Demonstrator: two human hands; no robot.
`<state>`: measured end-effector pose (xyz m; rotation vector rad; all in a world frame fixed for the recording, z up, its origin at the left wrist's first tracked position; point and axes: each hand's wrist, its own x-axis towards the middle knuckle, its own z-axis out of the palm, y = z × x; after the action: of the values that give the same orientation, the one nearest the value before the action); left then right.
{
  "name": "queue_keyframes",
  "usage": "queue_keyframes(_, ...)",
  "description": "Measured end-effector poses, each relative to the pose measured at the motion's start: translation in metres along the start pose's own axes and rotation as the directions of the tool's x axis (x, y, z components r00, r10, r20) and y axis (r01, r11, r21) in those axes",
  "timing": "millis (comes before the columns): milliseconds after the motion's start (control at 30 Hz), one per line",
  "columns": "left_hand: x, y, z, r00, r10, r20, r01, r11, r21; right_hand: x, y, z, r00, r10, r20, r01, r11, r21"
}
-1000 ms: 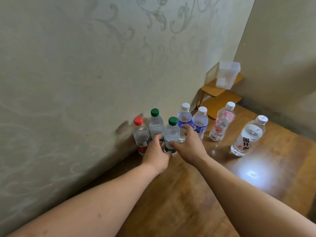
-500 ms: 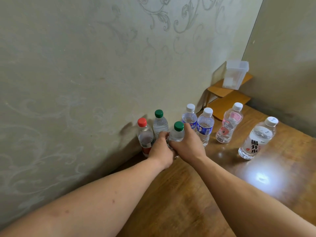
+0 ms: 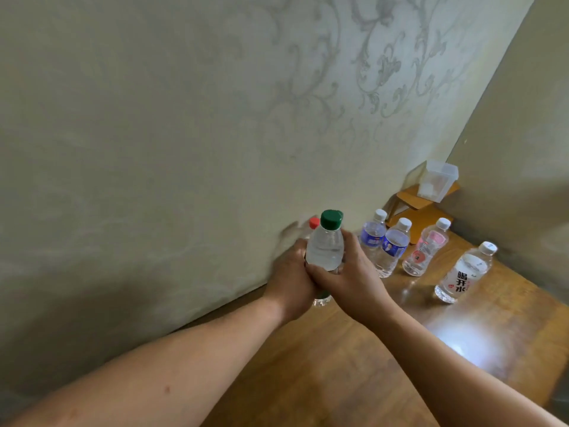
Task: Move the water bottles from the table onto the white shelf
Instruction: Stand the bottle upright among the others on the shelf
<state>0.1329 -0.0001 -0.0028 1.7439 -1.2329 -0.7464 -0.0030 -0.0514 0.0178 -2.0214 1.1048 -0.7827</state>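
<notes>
My left hand and my right hand both grip a clear green-capped bottle from either side, held upright above the wooden table. A second green cap edge shows just behind its cap; whether a second bottle is held I cannot tell. A red-capped bottle is mostly hidden behind my hands, against the wall. To the right stand two blue-label bottles, a pink-label bottle and a white-label bottle. The white shelf is out of view.
A patterned wall runs close along the table's left side, and another wall closes the far right corner. In that corner a small wooden stand carries a translucent plastic box. A bright light patch lies on the table's right half.
My hands closed around the green-capped bottle and raised it off the table toward me. The camera view tilted, so the other bottles now appear further right.
</notes>
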Motion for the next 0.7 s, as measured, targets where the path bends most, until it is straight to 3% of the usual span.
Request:
queue_keyframes(133,-0.066,-0.010,-0.086,0.999,0.029,-0.039,-0.031,0.998,-0.053,-0.038,-0.076,0.046,0.998,-0.042,0.042,0.043,0.999,-0.009)
queue_keyframes(367,-0.207,-0.070,-0.259,0.975,0.030,-0.219,-0.020,0.999,0.045,-0.128,-0.226,0.173,0.971,-0.159,0.180,0.143,0.985,0.100)
queue_keyframes(567,-0.334,-0.118,-0.398,0.912,-0.037,-0.408,0.055,0.998,0.034,-0.189,-0.344,0.284,0.830,-0.362,0.425,0.282,0.929,0.239)
queue_keyframes(700,-0.376,-0.143,-0.468,0.831,-0.081,-0.551,0.106,0.994,0.013,-0.192,-0.407,0.360,0.772,-0.389,0.504,0.312,0.921,0.232)
